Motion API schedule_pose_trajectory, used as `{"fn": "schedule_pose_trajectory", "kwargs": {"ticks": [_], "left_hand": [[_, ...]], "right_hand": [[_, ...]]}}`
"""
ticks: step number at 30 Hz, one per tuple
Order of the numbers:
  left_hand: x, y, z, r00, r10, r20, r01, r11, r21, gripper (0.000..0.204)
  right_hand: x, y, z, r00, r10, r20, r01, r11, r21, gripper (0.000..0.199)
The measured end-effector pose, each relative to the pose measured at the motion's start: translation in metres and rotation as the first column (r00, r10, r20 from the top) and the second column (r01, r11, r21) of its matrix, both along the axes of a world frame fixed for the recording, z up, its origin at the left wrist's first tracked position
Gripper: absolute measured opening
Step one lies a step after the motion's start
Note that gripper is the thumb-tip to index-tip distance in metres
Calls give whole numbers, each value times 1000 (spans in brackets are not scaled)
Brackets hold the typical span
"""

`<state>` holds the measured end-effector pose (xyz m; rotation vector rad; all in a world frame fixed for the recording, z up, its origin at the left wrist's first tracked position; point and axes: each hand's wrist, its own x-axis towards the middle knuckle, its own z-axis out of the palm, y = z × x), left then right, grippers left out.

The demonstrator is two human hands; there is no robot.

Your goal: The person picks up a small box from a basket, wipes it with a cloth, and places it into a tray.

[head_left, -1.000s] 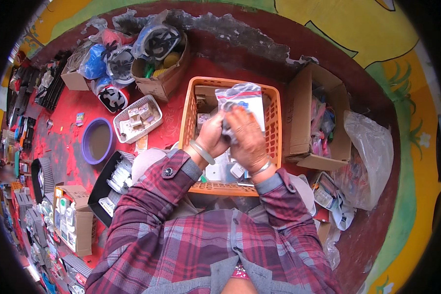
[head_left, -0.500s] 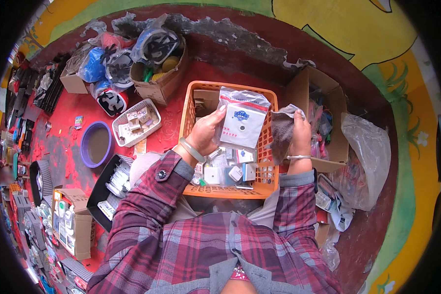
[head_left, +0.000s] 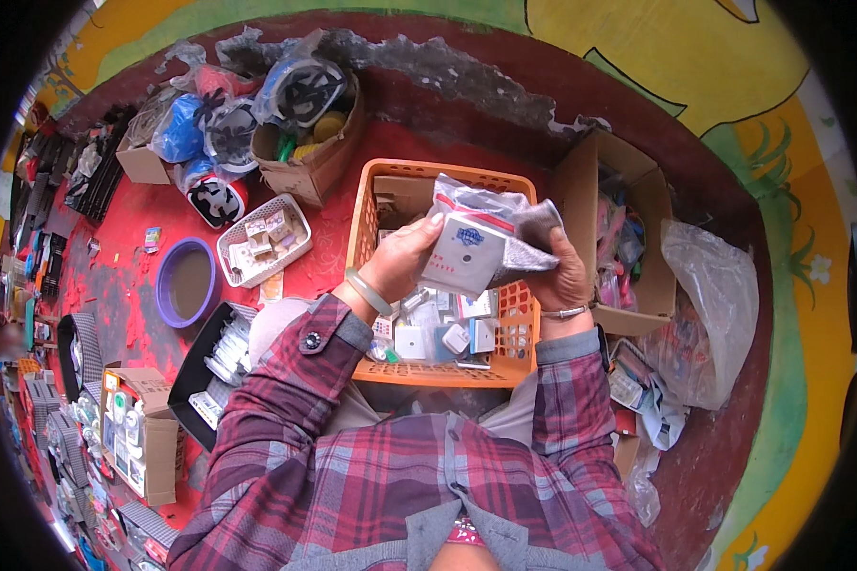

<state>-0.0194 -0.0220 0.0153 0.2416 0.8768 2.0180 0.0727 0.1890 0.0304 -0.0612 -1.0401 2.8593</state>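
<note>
so the clear plastic packet (head_left: 465, 259) is up over the orange basket (head_left: 428, 372), long axis roughly away from the body. left hand (head_left: 400, 259)'s grip is pinched on its left edge; right hand (head_left: 564, 276)'s is clamped on a grey cloth (head_left: 535, 238), seemingly touching its right side.

Soft, even brightness, faint shadows, strong fisheye bending toward black corners.
</note>
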Motion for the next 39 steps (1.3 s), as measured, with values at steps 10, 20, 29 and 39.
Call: {"fn": "schedule_pose_trajectory", "kwargs": {"ticks": [10, 20, 29, 39], "left_hand": [[7, 3, 0, 958, -125, -260, 94, 987, -127, 39], [16, 17, -13, 945, -129, -300, 94, 988, -126, 35], [19, 7, -10, 962, -161, -222, 117, 973, -198, 30], [1, 9, -6, 980, 171, 98, -173, 985, 13, 36]], "right_hand": [[-3, -15, 1, 978, -202, 47, 178, 933, 312, 41], [-7, -22, -10, 783, -598, 170, 584, 801, 130, 24], [-2, 68, -24, 785, -584, 206, 612, 783, -114, 17], [5, -17, 21, 952, -266, -148, 292, 935, 200, 69]]}}
